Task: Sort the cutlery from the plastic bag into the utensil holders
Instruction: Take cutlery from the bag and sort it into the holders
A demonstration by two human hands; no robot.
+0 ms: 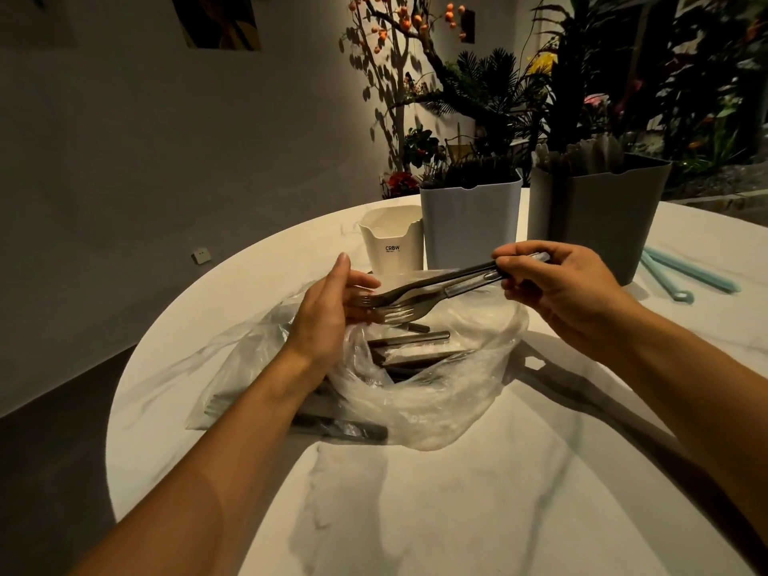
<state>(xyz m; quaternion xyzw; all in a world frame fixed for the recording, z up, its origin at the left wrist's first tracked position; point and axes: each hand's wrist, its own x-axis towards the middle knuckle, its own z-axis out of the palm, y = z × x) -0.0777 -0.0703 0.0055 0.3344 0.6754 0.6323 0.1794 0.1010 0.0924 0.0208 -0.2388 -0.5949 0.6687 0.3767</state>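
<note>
Round white marble-look table [415,513] nearest. On it a clear plastic bag [419,392], mouth open, with dark-handled cutlery [409,340] lying flat inside. Above the bag, right hand [557,293] pinches the handle ends of two metal forks [415,295], thumb and fingers curled round them; forks run roughly level, tines pointing left. Left hand [332,309] sits at the tine end, fingers straight, fingertips touching the tines, gripping nothing. Behind the hands, three utensil holders in a row: small white holder [392,243] marked CRBW, taller pale-blue holder [471,226] with dark cutlery standing in it, grey holder [598,218] with pale utensils. Light-blue straws [685,270] lie right of the grey one. Potted plants [490,97] beyond.
</note>
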